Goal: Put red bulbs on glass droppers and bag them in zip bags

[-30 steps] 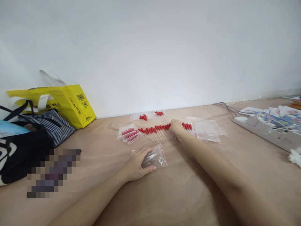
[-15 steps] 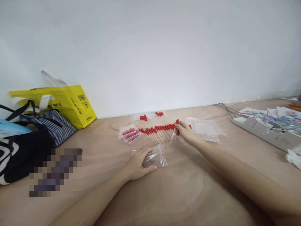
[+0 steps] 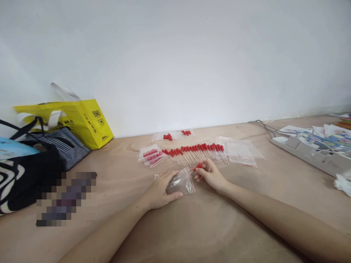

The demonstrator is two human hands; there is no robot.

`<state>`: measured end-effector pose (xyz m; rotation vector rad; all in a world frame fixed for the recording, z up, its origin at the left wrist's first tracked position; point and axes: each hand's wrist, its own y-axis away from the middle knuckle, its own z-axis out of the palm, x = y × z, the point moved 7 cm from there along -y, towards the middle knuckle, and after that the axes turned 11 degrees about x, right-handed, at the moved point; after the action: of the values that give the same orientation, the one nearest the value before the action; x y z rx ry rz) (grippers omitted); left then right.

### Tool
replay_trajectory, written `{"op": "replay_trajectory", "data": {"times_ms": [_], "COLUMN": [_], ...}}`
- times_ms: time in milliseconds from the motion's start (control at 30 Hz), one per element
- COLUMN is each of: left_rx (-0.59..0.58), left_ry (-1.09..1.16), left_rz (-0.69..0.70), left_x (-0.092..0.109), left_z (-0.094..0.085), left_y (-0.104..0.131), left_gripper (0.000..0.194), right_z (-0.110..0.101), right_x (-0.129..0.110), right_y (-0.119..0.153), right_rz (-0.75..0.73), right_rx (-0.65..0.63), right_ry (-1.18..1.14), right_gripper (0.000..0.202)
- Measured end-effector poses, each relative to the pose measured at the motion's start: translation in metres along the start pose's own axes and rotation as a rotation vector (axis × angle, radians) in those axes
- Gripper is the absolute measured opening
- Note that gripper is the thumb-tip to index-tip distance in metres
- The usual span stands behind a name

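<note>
My left hand lies with its fingers spread on a clear zip bag, whose red-striped mouth faces right. Pinched in my right hand is a red-tipped stick, its red end between the fingers, just right of the bag's mouth. The stick's thin end is hard to make out there. Behind my hands stretches a row of red-tipped sticks, red ends away from me. At the row's left lie small bags holding red-tipped sticks; clear bags lie flat at its right.
Near the wall, a clear bag bears two clusters of red tips. A yellow bag, a striped pouch and a black bag stand left, near a blurred-out item. At right are a power strip, cables and papers.
My right hand has come from the row toward me and left with the red-tipped stick, now beside the bag's mouth. The stick has tilted from near upright. My left hand stays on the bag.
</note>
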<state>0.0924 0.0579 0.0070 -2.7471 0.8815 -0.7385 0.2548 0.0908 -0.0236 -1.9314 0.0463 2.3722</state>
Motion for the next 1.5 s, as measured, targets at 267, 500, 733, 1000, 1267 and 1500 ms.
{"op": "replay_trajectory", "data": {"times_ms": [267,500,733,1000,1267,1500], "left_rx": [0.046,0.067,0.129,0.07,-0.03,-0.006], "left_ry": [-0.012,0.031,0.0,-0.001,0.014,0.031], "left_rz": [0.035,0.101,0.129,0.072,0.127,0.143], "left_x": [0.002,0.01,0.012,-0.006,-0.002,0.001], "left_z": [-0.002,-0.002,-0.004,-0.013,-0.008,-0.01], "left_y": [0.001,-0.004,-0.007,0.011,0.011,0.01], "left_gripper": [0.059,0.057,0.057,0.045,0.044,0.043], "right_z": [0.016,0.029,0.021,-0.005,0.034,0.057], "right_x": [0.005,0.003,0.003,-0.023,-0.036,-0.021], "right_y": [0.007,0.008,0.001,-0.023,-0.064,-0.096], "right_rz": [-0.022,-0.102,-0.17,-0.409,-0.313,-0.179], "right_rx": [-0.268,-0.402,-0.241,0.041,0.116,0.084], "right_ry": [0.268,0.458,0.466,0.78,1.297,1.37], "right_gripper": [0.028,0.019,0.011,0.013,0.018,0.021]}}
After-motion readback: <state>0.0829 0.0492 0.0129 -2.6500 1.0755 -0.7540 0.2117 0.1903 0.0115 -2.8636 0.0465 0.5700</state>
